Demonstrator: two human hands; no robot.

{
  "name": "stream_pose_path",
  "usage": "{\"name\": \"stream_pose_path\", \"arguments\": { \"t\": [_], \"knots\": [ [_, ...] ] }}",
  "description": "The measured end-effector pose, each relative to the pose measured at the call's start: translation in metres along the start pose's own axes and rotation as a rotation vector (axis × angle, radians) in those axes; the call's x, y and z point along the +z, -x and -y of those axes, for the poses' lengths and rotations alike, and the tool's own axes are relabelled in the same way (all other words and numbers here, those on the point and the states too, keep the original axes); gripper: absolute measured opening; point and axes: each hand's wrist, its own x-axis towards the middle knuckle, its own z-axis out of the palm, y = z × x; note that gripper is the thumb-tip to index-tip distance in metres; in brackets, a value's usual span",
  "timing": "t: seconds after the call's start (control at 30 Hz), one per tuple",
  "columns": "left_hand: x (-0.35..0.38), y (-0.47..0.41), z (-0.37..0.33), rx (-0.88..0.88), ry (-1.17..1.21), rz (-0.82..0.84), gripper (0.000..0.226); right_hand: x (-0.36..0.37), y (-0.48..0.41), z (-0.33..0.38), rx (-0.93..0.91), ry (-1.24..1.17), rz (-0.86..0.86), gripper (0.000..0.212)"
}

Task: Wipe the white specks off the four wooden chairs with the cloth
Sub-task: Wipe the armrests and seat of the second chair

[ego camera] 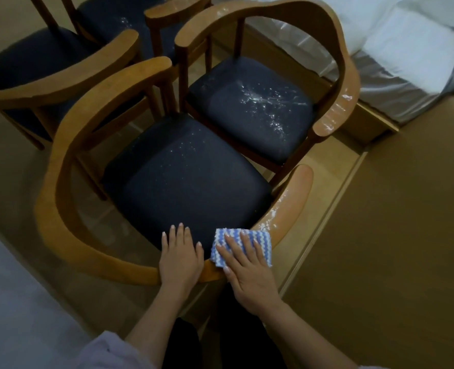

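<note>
The nearest wooden chair has a curved backrest and a dark blue seat dusted with faint white specks. My right hand presses a blue-and-white striped cloth flat onto the backrest rail, where white specks cling to the right arm. My left hand rests flat on the rail beside it, fingers straight. A second chair behind has heavy white specks on its seat. Two more chairs stand at the back left.
A bed with white bedding and a wooden base stands at the right. Open brown floor lies to the right. A pale surface fills the lower left. The chairs stand close together.
</note>
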Motion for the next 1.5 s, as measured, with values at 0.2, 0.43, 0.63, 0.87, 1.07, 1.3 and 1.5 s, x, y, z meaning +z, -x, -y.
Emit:
{"name": "stream_pose_path", "arguments": {
  "t": [0.2, 0.43, 0.63, 0.87, 1.07, 1.3, 1.5],
  "knots": [
    [0.010, -0.006, 0.004, -0.008, 0.021, -0.029, 0.067, -0.009, -0.005, -0.023, -0.112, 0.041, -0.006, 0.048],
    [0.021, -0.002, 0.008, -0.015, 0.046, -0.101, 0.073, -0.012, -0.008, -0.056, 0.037, 0.003, -0.058, 0.049],
    [0.021, -0.003, 0.008, -0.004, 0.021, -0.091, 0.072, -0.025, -0.025, -0.087, 0.220, -0.038, -0.155, 0.052],
    [0.024, -0.004, 0.008, -0.003, 0.026, -0.085, 0.069, -0.023, -0.030, -0.078, 0.321, -0.064, -0.177, 0.053],
    [0.023, -0.003, 0.008, 0.002, 0.009, -0.089, 0.074, -0.014, -0.014, -0.046, 0.306, -0.113, -0.128, 0.048],
    [0.023, -0.004, 0.008, 0.003, 0.010, -0.077, 0.075, -0.008, -0.004, -0.039, 0.213, -0.093, -0.087, 0.049],
    [0.024, -0.004, 0.009, 0.008, 0.012, -0.086, 0.073, -0.020, -0.022, -0.065, 0.293, -0.116, -0.165, 0.050]
  ]
}}
